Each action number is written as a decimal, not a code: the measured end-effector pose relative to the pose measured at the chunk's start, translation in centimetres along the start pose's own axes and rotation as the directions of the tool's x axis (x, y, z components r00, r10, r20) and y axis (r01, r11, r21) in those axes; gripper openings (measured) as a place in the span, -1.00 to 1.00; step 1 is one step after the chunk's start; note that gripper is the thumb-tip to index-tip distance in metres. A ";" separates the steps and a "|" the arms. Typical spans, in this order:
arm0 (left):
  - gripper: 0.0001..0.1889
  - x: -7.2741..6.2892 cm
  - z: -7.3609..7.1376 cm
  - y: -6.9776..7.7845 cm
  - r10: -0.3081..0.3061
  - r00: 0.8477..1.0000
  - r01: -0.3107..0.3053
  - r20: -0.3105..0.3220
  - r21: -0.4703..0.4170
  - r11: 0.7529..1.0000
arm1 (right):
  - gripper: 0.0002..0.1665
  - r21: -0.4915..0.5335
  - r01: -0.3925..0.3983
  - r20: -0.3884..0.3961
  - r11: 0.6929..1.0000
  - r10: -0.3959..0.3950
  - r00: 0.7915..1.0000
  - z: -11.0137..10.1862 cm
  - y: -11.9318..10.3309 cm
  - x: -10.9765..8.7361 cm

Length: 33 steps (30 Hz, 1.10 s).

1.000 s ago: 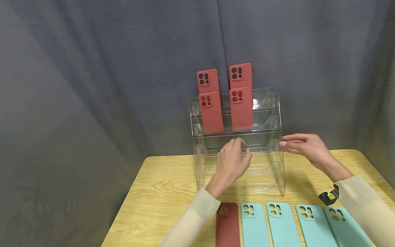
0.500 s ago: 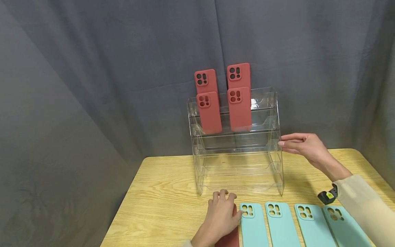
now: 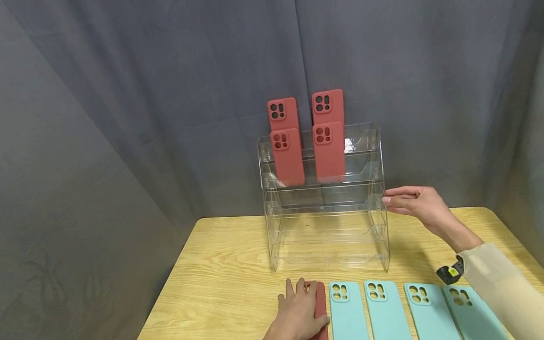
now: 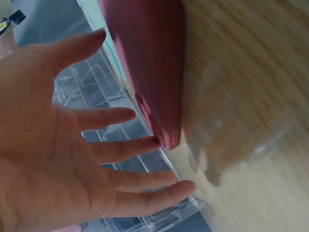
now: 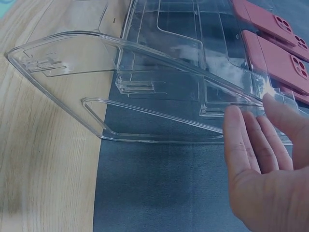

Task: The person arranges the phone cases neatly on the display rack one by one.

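Note:
My left hand (image 3: 297,311) hovers over or lightly touches a dark red phone case (image 3: 320,307) at the table's front. In the left wrist view its fingers are spread, one fingertip at the case's camera end (image 4: 159,130). My right hand (image 3: 420,208) rests with fairly straight fingers at the right side of a clear tiered display rack (image 3: 327,210). In the right wrist view the thumb lies near the rack's side-panel edge (image 5: 203,72). Red phone cases stand in the two upper tiers, among them a front one (image 3: 329,156) and a left one (image 3: 289,160).
Several mint-green phone cases, such as this one (image 3: 348,311), lie in a row right of the red one, camera ends away from me. Grey curtains (image 3: 170,94) hang behind the wooden table (image 3: 221,255). A dark watch-like band (image 3: 450,273) sits by the right sleeve.
My left hand has come down from in front of the rack to the red case on the table, its fingers spreading out. The right hand has stayed at the rack's side.

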<state>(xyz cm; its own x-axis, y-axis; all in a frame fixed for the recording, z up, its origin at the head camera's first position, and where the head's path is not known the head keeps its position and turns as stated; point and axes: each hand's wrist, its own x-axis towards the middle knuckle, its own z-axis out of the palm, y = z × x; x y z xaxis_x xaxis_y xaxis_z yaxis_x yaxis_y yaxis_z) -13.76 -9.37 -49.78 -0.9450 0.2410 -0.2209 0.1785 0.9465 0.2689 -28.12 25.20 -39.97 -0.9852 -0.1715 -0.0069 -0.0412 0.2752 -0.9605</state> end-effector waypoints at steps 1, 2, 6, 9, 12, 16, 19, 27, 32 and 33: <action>-0.14 0.0 0.1 -0.1 -0.004 1.000 0.004 0.008 0.003 1.000 | -0.19 -0.001 0.001 -0.001 1.000 -0.001 1.000 0.1 0.0 0.0; -0.13 0.0 0.2 -0.1 -0.004 1.000 0.004 0.013 0.009 1.000 | -0.19 -0.003 0.002 -0.002 1.000 -0.002 1.000 0.1 0.1 0.0; -0.12 0.1 0.2 -0.2 0.011 1.000 -0.011 0.009 0.028 1.000 | -0.20 -0.013 0.007 -0.011 1.000 -0.007 1.000 0.1 0.0 0.0; -0.12 0.1 0.2 -0.2 0.011 1.000 -0.011 0.007 0.029 1.000 | -0.20 -0.013 0.005 -0.012 1.000 -0.005 1.000 0.2 0.1 0.1; -0.13 0.0 0.2 -0.2 0.009 1.000 -0.009 0.009 0.047 0.999 | -0.20 -0.016 0.002 -0.010 1.000 -0.002 1.000 0.3 0.3 0.1; -0.09 0.1 0.0 -0.2 0.021 1.000 -0.021 -0.005 0.125 0.992 | -0.21 -0.012 0.003 -0.009 1.000 -0.003 1.000 0.2 0.4 0.1; -0.07 0.2 -0.2 0.0 0.022 1.000 -0.018 -0.020 0.190 0.982 | -0.22 -0.002 0.008 -0.007 1.000 -0.008 1.000 0.1 0.5 0.1; -0.07 0.7 -0.8 0.7 -0.070 0.995 0.055 0.078 0.183 0.982 | -0.22 0.016 0.002 0.000 1.000 -0.002 1.000 0.2 0.6 0.0; -0.08 1.3 -0.6 0.7 -0.075 0.994 0.057 0.085 0.191 0.980 | -0.22 0.011 0.010 -0.010 1.000 -0.010 1.000 0.2 0.6 0.0; -0.08 1.4 -0.6 0.7 -0.071 0.994 0.055 0.078 0.189 0.980 | -0.22 0.011 0.012 -0.012 1.000 -0.011 1.000 0.2 0.6 0.0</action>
<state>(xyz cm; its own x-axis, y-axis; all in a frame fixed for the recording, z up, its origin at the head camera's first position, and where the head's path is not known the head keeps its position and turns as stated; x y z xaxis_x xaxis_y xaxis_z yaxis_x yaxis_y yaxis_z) -15.08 -8.51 -49.33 -0.9311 0.1896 -0.3116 0.1752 0.9817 0.0740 -28.10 25.21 -40.56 -0.9866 -0.1629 0.0075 -0.0507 0.2628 -0.9635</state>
